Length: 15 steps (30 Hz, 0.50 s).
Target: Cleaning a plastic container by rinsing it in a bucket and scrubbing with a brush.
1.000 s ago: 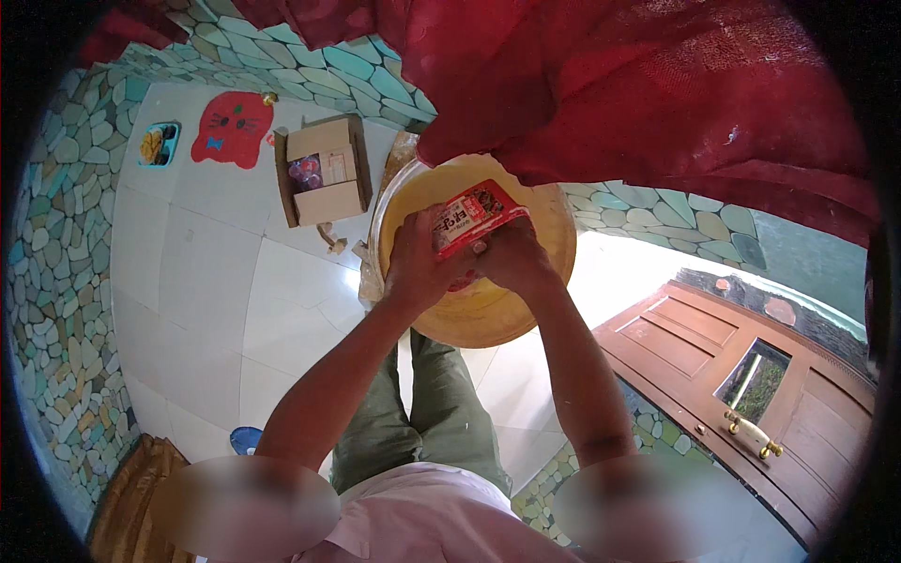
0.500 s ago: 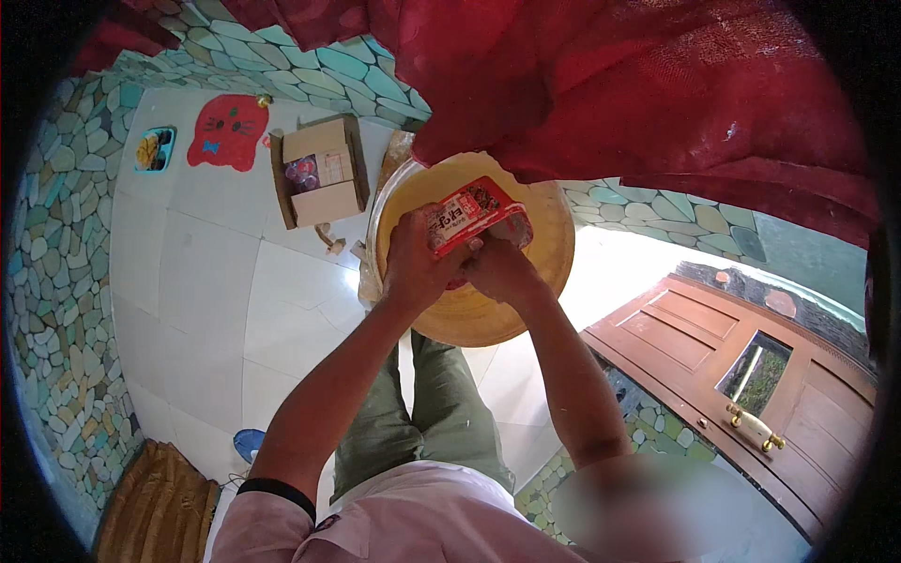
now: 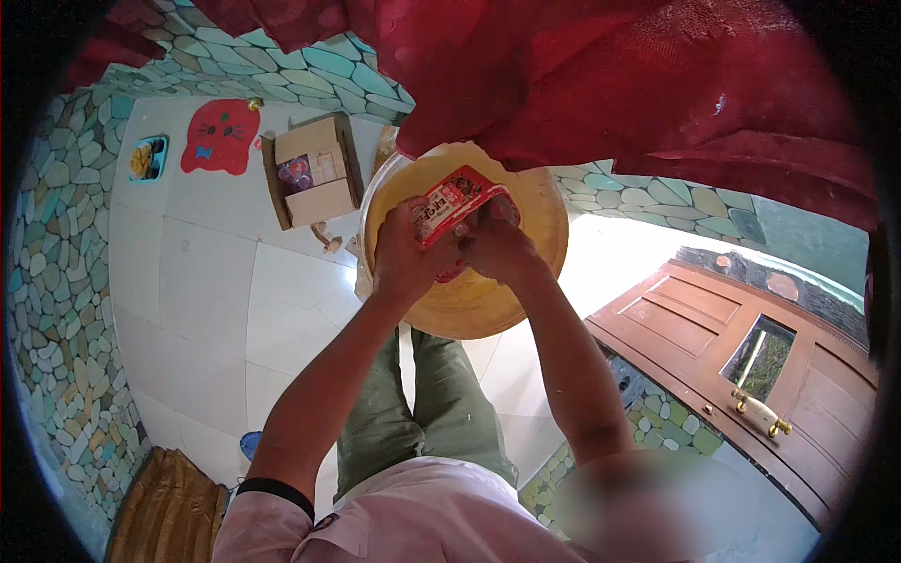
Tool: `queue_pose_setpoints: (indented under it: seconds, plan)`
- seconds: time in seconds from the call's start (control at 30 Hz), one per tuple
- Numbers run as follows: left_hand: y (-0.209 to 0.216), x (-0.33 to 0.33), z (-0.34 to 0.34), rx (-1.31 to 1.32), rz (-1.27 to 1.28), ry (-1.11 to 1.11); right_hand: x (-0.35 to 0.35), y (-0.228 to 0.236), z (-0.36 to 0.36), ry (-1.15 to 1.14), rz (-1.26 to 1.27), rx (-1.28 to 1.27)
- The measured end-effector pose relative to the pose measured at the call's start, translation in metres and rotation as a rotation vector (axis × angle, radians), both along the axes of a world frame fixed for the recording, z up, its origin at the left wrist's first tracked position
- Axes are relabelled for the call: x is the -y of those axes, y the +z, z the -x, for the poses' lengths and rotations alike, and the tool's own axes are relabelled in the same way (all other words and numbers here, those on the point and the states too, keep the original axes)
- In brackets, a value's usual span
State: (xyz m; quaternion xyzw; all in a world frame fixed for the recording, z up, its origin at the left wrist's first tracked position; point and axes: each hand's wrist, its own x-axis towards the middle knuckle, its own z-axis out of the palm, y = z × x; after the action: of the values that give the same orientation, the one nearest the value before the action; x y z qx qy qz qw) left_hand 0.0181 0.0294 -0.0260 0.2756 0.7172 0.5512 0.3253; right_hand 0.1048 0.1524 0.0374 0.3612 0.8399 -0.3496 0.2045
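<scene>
A small red packet (image 3: 454, 202) with a printed white label is held up between both hands over a wide yellow round basin (image 3: 526, 281). My left hand (image 3: 405, 258) grips the packet's left end, thumb on top. My right hand (image 3: 498, 246) closes on its right end, fingers curled over the edge. Both forearms rise from the lower edge of the view.
An open cardboard box (image 3: 313, 172) sits on the white tiled floor beside the basin. A red cat-shaped mat (image 3: 221, 138) lies further off. Red cloth (image 3: 619, 75) hangs overhead. A brown wooden door (image 3: 741, 366) stands at the right. Pebble-patterned walls ring the floor.
The packet and both hands have stayed over the basin, with the grip shifting slightly. The view has tilted a little.
</scene>
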Motion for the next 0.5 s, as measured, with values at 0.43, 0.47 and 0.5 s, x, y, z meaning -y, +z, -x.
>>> queue_pose_setpoints:
  seconds: [0.43,0.47,0.5]
  plan:
    - [0.003,0.001,0.002,0.02,-0.019,0.028,0.004,0.002,-0.012,-0.011,0.288,0.101]
    - [0.004,0.001,0.002,0.022,-0.017,0.022,0.006,-0.002,-0.015,-0.067,0.28,0.096]
    - [0.005,0.001,0.002,0.045,0.031,0.017,0.008,-0.004,-0.017,-0.123,0.272,0.091]
